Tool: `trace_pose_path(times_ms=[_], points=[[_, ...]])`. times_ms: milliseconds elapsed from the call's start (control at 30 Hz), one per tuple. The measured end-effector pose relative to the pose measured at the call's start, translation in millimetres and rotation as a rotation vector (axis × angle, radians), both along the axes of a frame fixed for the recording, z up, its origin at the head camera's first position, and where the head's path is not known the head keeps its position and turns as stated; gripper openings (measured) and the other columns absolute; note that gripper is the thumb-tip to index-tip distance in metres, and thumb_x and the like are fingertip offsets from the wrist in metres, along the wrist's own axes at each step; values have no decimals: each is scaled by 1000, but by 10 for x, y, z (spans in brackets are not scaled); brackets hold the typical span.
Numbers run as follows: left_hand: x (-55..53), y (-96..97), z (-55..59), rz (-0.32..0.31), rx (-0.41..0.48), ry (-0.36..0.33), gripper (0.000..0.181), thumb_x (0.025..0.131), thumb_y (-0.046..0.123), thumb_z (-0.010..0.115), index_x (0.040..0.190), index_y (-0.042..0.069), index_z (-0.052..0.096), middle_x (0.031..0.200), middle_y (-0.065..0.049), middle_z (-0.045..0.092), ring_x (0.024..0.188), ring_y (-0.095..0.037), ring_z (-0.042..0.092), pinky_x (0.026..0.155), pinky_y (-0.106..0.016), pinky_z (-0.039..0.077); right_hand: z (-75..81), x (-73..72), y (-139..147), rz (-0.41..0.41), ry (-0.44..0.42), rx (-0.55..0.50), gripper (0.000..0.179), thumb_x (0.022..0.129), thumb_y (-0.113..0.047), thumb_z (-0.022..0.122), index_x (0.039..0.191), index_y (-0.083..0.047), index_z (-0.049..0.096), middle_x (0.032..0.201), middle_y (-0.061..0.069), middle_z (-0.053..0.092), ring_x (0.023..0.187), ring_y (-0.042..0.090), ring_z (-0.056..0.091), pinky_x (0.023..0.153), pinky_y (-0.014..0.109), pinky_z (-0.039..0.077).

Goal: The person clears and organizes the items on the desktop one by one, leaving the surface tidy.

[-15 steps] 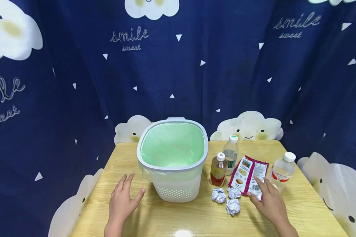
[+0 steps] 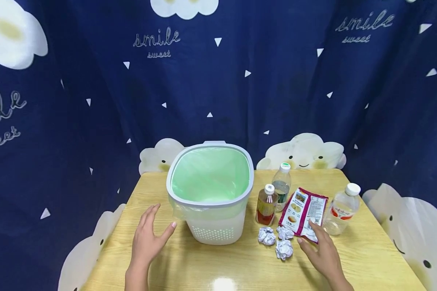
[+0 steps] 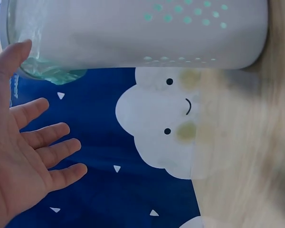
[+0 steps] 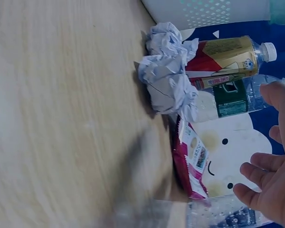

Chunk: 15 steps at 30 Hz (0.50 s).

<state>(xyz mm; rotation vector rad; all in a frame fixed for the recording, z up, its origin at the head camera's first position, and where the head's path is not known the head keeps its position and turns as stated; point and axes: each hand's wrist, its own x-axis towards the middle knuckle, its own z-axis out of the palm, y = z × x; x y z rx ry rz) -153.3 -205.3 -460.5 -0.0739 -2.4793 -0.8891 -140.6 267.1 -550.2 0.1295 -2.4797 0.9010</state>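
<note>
Your left grip (image 2: 145,241), spread wide, hovers beside the white, perforated plastic bin (image 2: 217,223); your right grip (image 2: 322,252), loosely spread, hovers near the flat magenta-and-white packet (image 2: 302,214).

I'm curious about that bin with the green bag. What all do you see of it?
The bin looks like whitish plastic, with a grey rim that has a small tab at the back, and small holes low in its wall. A thin, translucent green bag lines it and folds out over the rim. It stands upright and open on the wooden table; the left hand is beside it, not touching.
</note>
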Motion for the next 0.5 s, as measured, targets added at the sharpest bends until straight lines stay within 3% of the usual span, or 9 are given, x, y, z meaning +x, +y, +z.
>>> trace_pose_path(times_ms=[200, 367, 500], points=[[-11, 6, 63, -25, 88, -3, 73, 75, 34, 76, 136, 9, 45, 138, -14, 43, 124, -35, 39, 94, -57, 31, -104, 17, -63, -19, -70, -81, 63, 79, -19, 73, 130, 5, 46, 123, 32, 48, 107, 50, 47, 81, 62, 37], [-25, 38, 128, -53, 146, 17, 73, 74, 31, 77, 137, 13, 45, 138, -12, 43, 124, -34, 39, 95, -57, 30, -197, 15, -123, -42, -86, -168, 61, 80, -14, 73, 131, 5, 45, 116, 28, 53, 97, 42, 56, 72, 54, 45], [-46, 62, 171, -72, 178, 40, 75, 72, 29, 79, 137, 14, 45, 137, -11, 44, 124, -33, 39, 96, -57, 30, -253, 28, -180, -67, -107, -222, 59, 80, -14, 73, 130, 4, 46, 113, 25, 55, 99, 39, 55, 71, 50, 46]])
